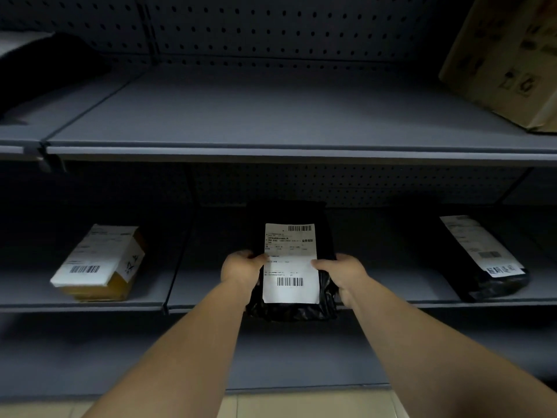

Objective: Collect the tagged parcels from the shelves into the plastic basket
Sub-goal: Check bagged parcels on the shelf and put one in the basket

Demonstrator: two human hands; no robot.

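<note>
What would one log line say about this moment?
left hand: gripping black parcel | right hand: gripping same parcel | parcel: at middle shelf front edge | basket: not in view

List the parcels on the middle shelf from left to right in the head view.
Small yellow-brown box → black bag parcel, gripped by the left hand and right hand → long black bag parcel.

Dim light falls on grey metal shelves (271,116) backed by perforated panels (271,31), above a pale tiled floor (301,405).
</note>
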